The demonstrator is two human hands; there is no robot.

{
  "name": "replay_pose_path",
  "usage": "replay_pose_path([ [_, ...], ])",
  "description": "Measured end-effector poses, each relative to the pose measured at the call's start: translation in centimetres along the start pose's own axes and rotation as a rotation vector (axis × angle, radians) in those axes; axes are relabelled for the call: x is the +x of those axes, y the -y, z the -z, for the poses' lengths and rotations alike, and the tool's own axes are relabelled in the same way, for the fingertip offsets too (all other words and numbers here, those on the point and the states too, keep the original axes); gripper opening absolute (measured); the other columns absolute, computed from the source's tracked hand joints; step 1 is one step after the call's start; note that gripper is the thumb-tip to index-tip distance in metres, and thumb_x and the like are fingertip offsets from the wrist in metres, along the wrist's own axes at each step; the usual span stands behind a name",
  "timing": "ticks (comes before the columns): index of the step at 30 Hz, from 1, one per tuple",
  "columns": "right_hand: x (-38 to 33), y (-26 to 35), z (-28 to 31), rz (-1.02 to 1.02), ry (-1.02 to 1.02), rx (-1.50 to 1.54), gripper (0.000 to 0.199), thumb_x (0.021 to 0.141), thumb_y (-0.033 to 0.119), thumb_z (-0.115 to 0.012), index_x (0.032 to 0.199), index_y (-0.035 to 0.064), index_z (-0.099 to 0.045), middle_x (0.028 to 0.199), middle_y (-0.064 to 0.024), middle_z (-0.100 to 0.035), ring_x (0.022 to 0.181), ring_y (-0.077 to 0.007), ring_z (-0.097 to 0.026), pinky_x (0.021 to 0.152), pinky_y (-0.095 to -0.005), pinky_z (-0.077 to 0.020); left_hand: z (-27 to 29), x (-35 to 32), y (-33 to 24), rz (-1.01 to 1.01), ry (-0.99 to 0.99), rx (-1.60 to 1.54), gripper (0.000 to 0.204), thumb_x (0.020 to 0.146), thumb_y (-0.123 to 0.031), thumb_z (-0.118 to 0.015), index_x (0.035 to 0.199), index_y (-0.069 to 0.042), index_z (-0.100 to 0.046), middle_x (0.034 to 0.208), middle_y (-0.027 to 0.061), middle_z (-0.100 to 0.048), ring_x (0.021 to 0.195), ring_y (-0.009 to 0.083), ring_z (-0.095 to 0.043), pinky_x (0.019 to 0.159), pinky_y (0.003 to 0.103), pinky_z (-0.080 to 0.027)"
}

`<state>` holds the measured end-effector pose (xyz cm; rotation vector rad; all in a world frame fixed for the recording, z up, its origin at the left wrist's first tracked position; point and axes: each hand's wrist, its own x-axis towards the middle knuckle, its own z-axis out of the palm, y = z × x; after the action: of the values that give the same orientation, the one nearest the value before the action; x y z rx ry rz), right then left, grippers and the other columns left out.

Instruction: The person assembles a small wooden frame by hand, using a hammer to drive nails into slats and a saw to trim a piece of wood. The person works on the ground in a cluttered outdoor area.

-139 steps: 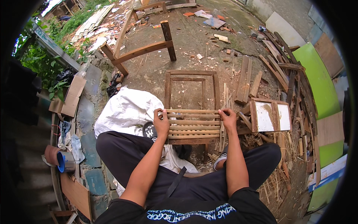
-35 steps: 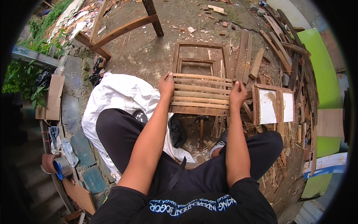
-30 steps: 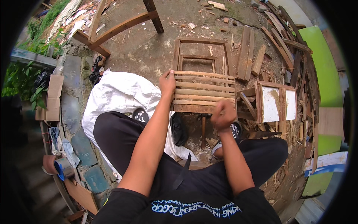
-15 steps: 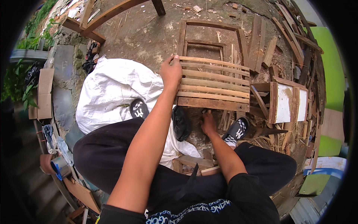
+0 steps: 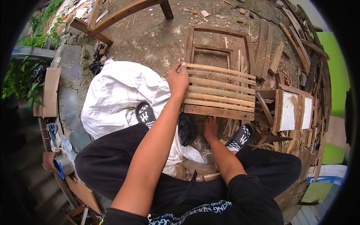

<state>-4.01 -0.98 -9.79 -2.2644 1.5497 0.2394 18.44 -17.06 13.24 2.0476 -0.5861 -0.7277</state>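
1. Currently the left hand (image 5: pixel 178 79) is clamped on the left edge of the slatted wooden frame (image 5: pixel 221 85), its thumb by the end of the farthest slat and its fingers curled at the side.
2. The right hand (image 5: pixel 210 127) reaches low, its fingertips just beside the near edge of the front rail (image 5: pixel 219 112); whether they close on anything I cannot tell.
3. The slatted wooden frame lies ahead of the person's bent legs, several pale slats running across its near part, while its far part is an open rectangle of darker wood.
4. A large white sack (image 5: pixel 120 88) spreads left of the frame; what it holds, if anything, is hidden.
5. A crumpled black plastic bag (image 5: pixel 186 129) sits between the left forearm and the right hand, its inside out of sight.
6. At the far left, a blue-rimmed container (image 5: pixel 66 165) leans over near a reddish-brown pot (image 5: pixel 48 161); their contents are too small to make out.
7. Right of the frame stands a wooden piece with white panels (image 5: pixel 288 110), with stacked planks (image 5: pixel 264 48) beyond.
8. A dark sandal (image 5: pixel 242 135) rests close to the frame's near right corner, and a wood block (image 5: pixel 198 167) lies nearer the person's lap.
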Motion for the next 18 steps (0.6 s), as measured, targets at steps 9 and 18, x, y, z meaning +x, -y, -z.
replay_pose_path([
  [9, -1.4, 0.2, 2.1, -0.121, 0.208, 0.425, 0.034, 0.088, 0.007, -0.066, 0.122, 0.0010, -0.068, 0.111, -0.0261, -0.070, 0.115, -0.0451, -0.065, 0.093, -0.0503, -0.0539, 1.0, -0.2, 0.3, -0.033, -0.035, 0.088, 0.047, 0.100, -0.042, -0.063, 0.127, -0.006, -0.074, 0.122, 0.0282, -0.072, 0.118, 0.0436, -0.068, 0.104, 0.046, -0.050],
  [18, -4.1, -0.6, 11.4, 0.027, 0.347, 0.647, 0.017, 0.087, 0.009, -0.071, 0.100, 0.0011, -0.078, 0.096, -0.0221, -0.077, 0.096, -0.0377, -0.074, 0.087, -0.0448, -0.0568, 0.2, 1.5, 1.6, -0.041, -0.046, -0.019, 0.064, 0.101, -0.059, -0.056, 0.123, -0.002, -0.074, 0.126, 0.0289, -0.070, 0.121, 0.0466, -0.064, 0.106, 0.050, -0.047],
])
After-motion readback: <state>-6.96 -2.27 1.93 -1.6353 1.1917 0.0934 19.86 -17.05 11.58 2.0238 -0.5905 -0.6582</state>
